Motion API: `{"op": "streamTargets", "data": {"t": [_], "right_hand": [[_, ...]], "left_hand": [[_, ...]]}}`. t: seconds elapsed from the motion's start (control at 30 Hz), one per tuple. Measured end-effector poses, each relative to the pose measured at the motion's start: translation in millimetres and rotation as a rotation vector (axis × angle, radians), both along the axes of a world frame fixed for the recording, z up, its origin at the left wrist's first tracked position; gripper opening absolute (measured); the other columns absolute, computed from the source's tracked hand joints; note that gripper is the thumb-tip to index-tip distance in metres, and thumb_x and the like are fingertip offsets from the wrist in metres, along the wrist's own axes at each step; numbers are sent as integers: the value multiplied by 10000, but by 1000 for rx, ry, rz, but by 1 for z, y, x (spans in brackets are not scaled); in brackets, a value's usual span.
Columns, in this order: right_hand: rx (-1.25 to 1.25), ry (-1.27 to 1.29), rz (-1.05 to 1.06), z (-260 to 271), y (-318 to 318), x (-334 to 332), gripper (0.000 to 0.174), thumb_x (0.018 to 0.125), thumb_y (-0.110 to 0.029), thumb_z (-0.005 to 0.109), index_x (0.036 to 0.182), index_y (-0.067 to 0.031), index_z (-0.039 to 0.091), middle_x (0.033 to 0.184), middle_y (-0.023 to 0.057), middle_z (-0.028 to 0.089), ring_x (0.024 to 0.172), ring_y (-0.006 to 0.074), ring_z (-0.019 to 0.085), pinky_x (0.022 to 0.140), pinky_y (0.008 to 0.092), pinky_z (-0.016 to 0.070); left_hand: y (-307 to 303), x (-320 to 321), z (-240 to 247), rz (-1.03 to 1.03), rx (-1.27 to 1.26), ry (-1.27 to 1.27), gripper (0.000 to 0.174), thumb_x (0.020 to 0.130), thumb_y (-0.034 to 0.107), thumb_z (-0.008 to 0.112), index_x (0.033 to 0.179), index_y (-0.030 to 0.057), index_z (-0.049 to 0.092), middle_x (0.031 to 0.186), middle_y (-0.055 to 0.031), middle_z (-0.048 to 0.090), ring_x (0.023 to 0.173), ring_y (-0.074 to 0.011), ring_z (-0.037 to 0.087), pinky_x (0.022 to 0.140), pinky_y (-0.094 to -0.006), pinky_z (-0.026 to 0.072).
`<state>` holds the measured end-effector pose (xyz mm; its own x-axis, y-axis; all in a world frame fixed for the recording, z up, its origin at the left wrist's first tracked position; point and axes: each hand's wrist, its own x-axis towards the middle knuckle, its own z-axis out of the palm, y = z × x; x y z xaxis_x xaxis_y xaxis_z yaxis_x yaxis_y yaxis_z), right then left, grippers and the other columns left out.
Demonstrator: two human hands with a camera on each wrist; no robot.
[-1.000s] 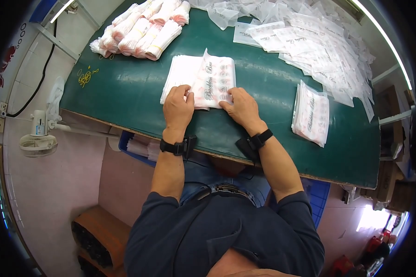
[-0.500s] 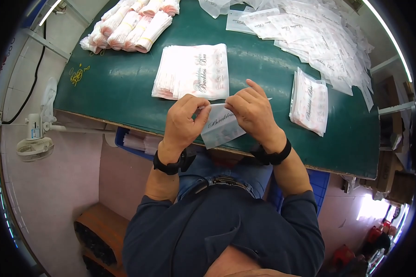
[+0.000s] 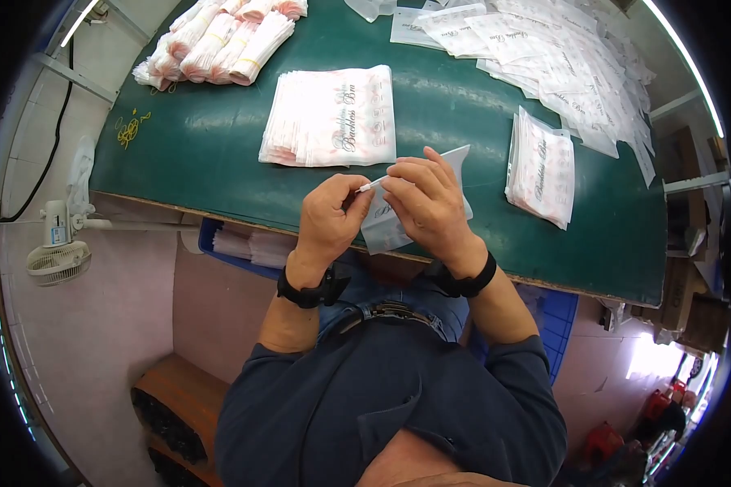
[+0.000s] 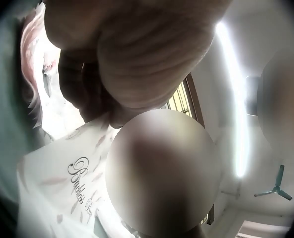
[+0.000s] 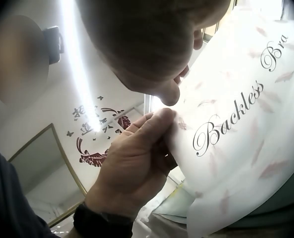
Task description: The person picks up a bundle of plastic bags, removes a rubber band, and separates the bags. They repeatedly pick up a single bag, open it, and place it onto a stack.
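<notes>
A frosted plastic packaging bag (image 3: 382, 231) printed "Backless Bra" hangs between my hands, just above the table's front edge. My left hand (image 3: 326, 217) pinches one end of its upper edge between thumb and fingers. At the other end my right hand (image 3: 432, 209) pinches the same edge, and part of the bag shows behind it. The black lettering and pink feather prints on the bag (image 5: 236, 114) show large in the right wrist view. Beyond the hands lies a stack of the same bags (image 3: 325, 118), flat on the green table (image 3: 219, 146).
A smaller pile of bags (image 3: 542, 166) lies to the right. Many loose bags (image 3: 544, 61) spread across the back right. Rolled, banded bundles (image 3: 219, 40) sit at the back left, with yellow rubber bands (image 3: 131, 128) near them. A small fan (image 3: 58, 264) stands left of the table.
The hands came back from the stack toward the table's front edge with one bag between them. Since half a second ago the bag has tilted, its right end rising.
</notes>
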<state>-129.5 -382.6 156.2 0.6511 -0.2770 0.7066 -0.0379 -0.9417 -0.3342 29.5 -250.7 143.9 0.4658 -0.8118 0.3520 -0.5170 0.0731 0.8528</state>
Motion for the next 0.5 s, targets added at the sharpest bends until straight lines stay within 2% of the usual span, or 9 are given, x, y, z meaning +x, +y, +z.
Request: {"op": "streamTargets", "data": {"t": [0.13,0.23,0.4,0.43,0.5], "right_hand": [[37,-6,4,-5,3,3,272,809,-52,847,1047,-93,722,1174,59,716,1128,285,703,1137,535,485],[165,59,55,-8,4,3,239,809,-45,841,1002,-84,705,1177,57,717,1132,298,697,1152,533,472],[166,101,44,-5,5,2,200,823,-85,837,971,-91,701,1168,64,719,1142,305,690,1152,529,467],[99,182,29,-8,-5,-4,189,830,-103,834,966,-90,703,1169,67,719,1145,309,687,1151,532,464],[-30,344,-2,-13,-26,-20,174,843,-139,828,956,-88,707,1171,74,720,1151,315,680,1148,539,459]], "left_hand": [[4,0,-2,-12,9,-30,85,987,59,766,1033,-9,744,862,-68,720,732,-123,654,671,-285,535],[4,-1,-1,-36,-4,-71,85,988,61,765,1030,-10,743,865,-66,720,735,-121,649,670,-283,533],[6,0,-3,-58,-16,-125,87,983,57,767,1025,-14,741,875,-78,722,736,-141,643,676,-279,530],[8,2,-3,-59,-16,-124,87,983,57,767,1025,-14,741,875,-78,722,736,-141,643,676,-279,530],[16,10,-2,-30,-4,-12,86,948,36,767,1016,-5,734,880,-107,725,724,-229,666,670,-316,539]]}}
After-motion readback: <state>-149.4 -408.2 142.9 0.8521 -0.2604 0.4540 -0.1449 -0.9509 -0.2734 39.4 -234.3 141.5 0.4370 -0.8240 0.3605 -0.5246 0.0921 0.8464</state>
